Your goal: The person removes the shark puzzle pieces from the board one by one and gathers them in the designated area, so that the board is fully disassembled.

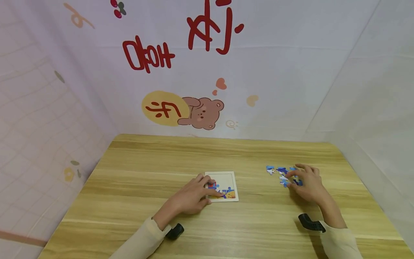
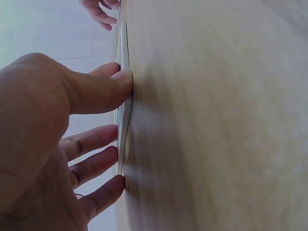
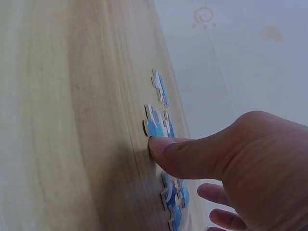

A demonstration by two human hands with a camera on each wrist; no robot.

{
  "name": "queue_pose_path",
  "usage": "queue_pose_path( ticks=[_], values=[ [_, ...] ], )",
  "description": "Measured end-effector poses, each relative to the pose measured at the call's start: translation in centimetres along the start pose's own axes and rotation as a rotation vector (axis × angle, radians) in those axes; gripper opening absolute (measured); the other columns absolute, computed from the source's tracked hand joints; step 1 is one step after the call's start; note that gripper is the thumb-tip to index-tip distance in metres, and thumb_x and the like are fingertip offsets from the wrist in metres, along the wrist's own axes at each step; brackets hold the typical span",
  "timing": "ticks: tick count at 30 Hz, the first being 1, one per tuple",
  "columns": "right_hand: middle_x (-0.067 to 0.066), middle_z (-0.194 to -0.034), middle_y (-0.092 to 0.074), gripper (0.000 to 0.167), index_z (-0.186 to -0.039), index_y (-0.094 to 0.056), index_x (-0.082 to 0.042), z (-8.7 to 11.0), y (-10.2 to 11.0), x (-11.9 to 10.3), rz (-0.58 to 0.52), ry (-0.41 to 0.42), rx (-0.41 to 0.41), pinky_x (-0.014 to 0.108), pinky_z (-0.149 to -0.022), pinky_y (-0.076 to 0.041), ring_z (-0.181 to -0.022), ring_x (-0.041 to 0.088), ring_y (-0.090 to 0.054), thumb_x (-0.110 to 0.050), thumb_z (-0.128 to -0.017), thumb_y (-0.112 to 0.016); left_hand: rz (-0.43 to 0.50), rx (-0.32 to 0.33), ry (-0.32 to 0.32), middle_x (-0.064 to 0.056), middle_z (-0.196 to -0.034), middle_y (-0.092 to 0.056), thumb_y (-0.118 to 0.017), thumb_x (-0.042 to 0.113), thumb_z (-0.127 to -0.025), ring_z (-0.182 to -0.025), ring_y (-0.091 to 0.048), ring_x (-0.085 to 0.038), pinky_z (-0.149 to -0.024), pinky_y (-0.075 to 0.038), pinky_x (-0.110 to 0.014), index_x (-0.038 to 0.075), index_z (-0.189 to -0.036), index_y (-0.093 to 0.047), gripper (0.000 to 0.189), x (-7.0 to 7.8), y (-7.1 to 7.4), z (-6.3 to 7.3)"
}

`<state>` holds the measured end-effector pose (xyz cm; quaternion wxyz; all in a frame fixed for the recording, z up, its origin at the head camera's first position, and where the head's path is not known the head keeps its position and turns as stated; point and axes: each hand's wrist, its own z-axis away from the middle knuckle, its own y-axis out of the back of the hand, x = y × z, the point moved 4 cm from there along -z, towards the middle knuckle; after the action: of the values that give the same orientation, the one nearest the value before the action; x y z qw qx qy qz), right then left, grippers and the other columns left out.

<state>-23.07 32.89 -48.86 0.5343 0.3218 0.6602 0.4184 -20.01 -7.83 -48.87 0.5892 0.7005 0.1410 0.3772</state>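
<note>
My left hand [image 1: 193,194] rests on a white-framed puzzle board [image 1: 235,180]. Its index fingertip touches the printed puzzle pieces [image 1: 230,194] along the board's lower part, and the thumb [image 2: 103,91] lies at the board's edge. My right hand [image 1: 307,182] is over a group of loose jigsaw pieces [image 1: 281,170] to the right, thumb and index finger spread apart. In the right wrist view the thumb tip is right at the edge of a blue-and-white jigsaw piece [image 3: 154,126]; the index fingertip is mostly hidden behind the thumb.
Another loose piece [image 1: 270,169] lies at the group's left, and a dark blue one [image 1: 298,182] is partly under the right hand. Both stand on a wooden table [image 1: 155,162], backed by a printed white curtain [image 1: 275,72]. Black wrist devices [image 1: 175,232] are on both sleeves.
</note>
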Motion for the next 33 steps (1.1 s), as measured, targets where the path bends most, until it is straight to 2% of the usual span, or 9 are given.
queue_pose_path(
  ticks=[11, 22, 33],
  values=[
    [0.041, -0.144, -0.041, 0.022, -0.107, -0.073, -0.012, 0.05, 0.10, 0.08, 0.015, 0.026, -0.001, 0.084, -0.093, -0.023, -0.128, 0.071, -0.025, -0.017, -0.087, -0.080, 0.008, 0.001, 0.008, -0.002, -0.147, -0.053, -0.066, 0.023, -0.100, -0.130, -0.041, -0.023, -0.107, -0.043, -0.044, 0.042, -0.136, -0.066, 0.041, -0.09, -0.09, 0.12],
    [0.040, -0.146, -0.041, 0.022, -0.108, -0.073, -0.010, 0.23, 0.18, -0.08, 0.002, 0.024, -0.011, 0.084, -0.095, -0.021, -0.129, 0.071, -0.025, -0.013, -0.087, -0.078, 0.009, -0.004, 0.007, -0.002, -0.147, -0.052, -0.066, 0.024, -0.100, -0.135, -0.040, -0.025, -0.109, -0.043, -0.047, 0.043, -0.135, -0.066, 0.040, -0.22, -0.25, 0.10],
    [0.041, -0.141, -0.045, 0.021, -0.106, -0.074, -0.010, 0.24, 0.25, -0.03, 0.017, 0.064, 0.005, 0.080, -0.097, -0.020, -0.128, 0.069, -0.029, -0.013, -0.086, -0.081, 0.021, -0.011, 0.007, -0.002, -0.148, -0.051, -0.065, 0.024, -0.101, -0.142, -0.038, -0.030, -0.115, -0.040, -0.050, 0.042, -0.137, -0.065, 0.040, -0.22, -0.27, 0.09]
  ],
)
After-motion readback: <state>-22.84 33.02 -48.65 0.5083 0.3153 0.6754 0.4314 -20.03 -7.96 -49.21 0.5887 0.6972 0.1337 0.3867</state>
